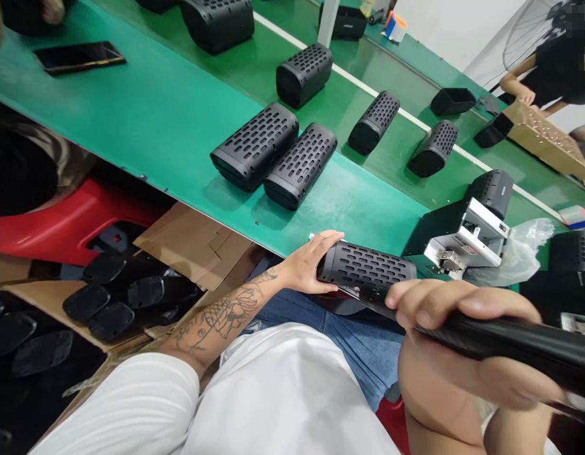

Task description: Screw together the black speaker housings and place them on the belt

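Note:
My left hand (311, 262) grips the left end of a black perforated speaker shell (368, 272) held over my lap at the near edge of the green bench (145, 120). My right hand (458, 341), close to the camera, is wrapped round a black tool handle (524, 344) whose tip reaches the shell's lower right side. Two similar black shells (276, 155) lie side by side on the bench just beyond.
More black shells (373, 120) lie along the darker conveyor strip. A black-and-white fixture (463, 243) and a plastic bag (520, 253) sit at the right. A phone (79, 57) lies far left. Boxes with black end caps (107, 297) stand below left. Another person (553, 69) works at far right.

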Tool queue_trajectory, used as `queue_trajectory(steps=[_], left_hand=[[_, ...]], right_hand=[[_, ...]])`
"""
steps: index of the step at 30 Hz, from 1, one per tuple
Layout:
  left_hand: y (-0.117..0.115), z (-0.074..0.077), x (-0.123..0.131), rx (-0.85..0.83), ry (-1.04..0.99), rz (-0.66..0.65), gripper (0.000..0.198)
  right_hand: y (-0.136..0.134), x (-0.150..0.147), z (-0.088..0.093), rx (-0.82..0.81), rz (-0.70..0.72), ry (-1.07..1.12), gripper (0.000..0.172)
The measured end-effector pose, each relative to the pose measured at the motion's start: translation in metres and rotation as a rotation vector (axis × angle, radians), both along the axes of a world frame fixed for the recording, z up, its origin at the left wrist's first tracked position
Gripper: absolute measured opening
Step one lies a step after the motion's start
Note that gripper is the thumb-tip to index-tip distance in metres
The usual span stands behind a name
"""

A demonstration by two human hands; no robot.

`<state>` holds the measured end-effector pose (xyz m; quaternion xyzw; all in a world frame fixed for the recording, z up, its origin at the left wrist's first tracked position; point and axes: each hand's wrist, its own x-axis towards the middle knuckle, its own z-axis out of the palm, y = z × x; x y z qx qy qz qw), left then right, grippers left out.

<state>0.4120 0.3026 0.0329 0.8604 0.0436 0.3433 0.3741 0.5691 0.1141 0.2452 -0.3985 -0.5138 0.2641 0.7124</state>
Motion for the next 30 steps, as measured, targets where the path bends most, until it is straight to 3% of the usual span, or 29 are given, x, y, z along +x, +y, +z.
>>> queue_trajectory(steps=[4, 7, 12, 16, 23, 30], left_hand=[[-0.002, -0.001, 0.001, -0.031, 0.016, 0.01, 0.134], [-0.002, -0.003, 0.002, -0.035, 0.002, 0.012, 0.13], [0.0, -0.004, 0.002, -0.008, -0.023, -0.001, 0.126], [-0.001, -0.004, 0.002, -0.003, -0.019, 0.002, 0.126], [-0.003, 0.004, 0.001, -0.133, 0.102, -0.009, 0.125], [-0.002, 0.004, -0.002, -0.131, 0.09, 0.002, 0.132]], right_hand=[[0.048, -0.027, -0.017, 0.113, 0.072, -0.024, 0.033], [0.063, -0.028, -0.026, 0.092, 0.075, -0.057, 0.034], [0.06, -0.027, -0.029, 0.05, 0.114, -0.138, 0.036], [0.054, -0.022, -0.031, 0.006, 0.234, -0.217, 0.029], [0.055, -0.017, -0.036, -0.002, 0.31, -0.24, 0.025], [0.054, -0.023, -0.034, -0.034, 0.341, -0.212, 0.022]])
